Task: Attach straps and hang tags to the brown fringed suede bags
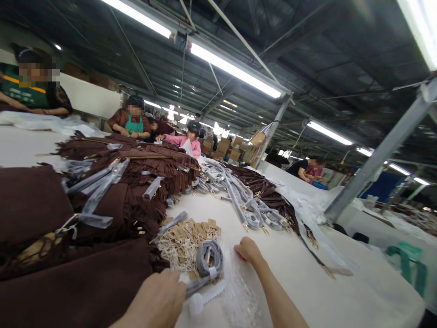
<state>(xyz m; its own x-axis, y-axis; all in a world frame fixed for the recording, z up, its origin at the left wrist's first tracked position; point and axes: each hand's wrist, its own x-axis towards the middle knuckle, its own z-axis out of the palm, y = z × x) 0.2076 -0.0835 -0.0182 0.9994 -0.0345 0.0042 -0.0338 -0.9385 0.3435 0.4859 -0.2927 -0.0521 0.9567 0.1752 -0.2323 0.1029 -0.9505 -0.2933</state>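
My left hand [160, 291] is at the lower centre, its fingers curled beside a plastic-wrapped strap [196, 284] and the dark brown fabric [78, 278]; what it holds, if anything, is hidden. My right hand [248, 250] is closed above the white table [293, 273], at the edge of some clear plastic [235, 273]; its fingertips face away and their contents cannot be made out. Between the hands lie a coiled grey wrapped strap [209, 258] and a pile of brown tags with white strings [180, 243]. A white roll or spool [196, 304] sits near my left hand.
Stacks of brown fringed bags [136, 200] cover the left side. Plastic-wrapped straps with gold clips [235, 191] and brown straps [269, 189] lie farther back. Plastic sheeting [307, 214] and a slanting metal post [375, 155] stand right. Several people sit beyond.
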